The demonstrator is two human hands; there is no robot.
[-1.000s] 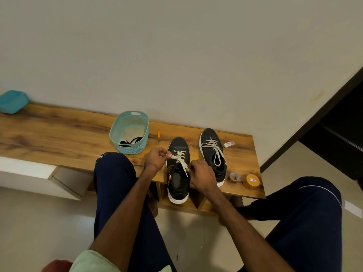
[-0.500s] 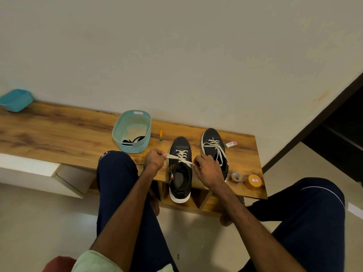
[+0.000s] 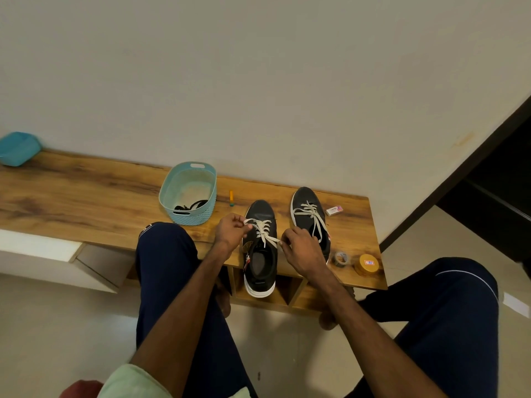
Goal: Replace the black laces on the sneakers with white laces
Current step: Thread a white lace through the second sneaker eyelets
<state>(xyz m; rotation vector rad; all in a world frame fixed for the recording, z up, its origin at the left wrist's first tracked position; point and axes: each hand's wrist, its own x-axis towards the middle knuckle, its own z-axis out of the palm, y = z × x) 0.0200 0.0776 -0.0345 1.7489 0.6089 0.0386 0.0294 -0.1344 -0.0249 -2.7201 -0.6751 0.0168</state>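
Two black sneakers stand on a wooden bench [image 3: 86, 196]. The left sneaker [image 3: 260, 262] carries a white lace [image 3: 263, 231] threaded through its eyelets, its heel over the bench's front edge. My left hand [image 3: 231, 231] pinches one end of that lace at the shoe's left side. My right hand [image 3: 298, 248] pinches the other end at the shoe's right side. The right sneaker [image 3: 307, 202] is laced in white with loose ends lying down its tongue. Black laces [image 3: 191, 206] lie in a light blue basket [image 3: 186, 179].
A small orange marker [image 3: 231, 197] lies between basket and shoes. An eraser [image 3: 334, 210], a clear tape roll [image 3: 341, 258] and a yellow tape roll [image 3: 366, 264] sit by the bench's right end. A blue container [image 3: 17, 149] stands far left. My knees flank the shoe.
Both hands have drawn apart, pulling the white lace ends out to either side of the left sneaker. The view shifted slightly.
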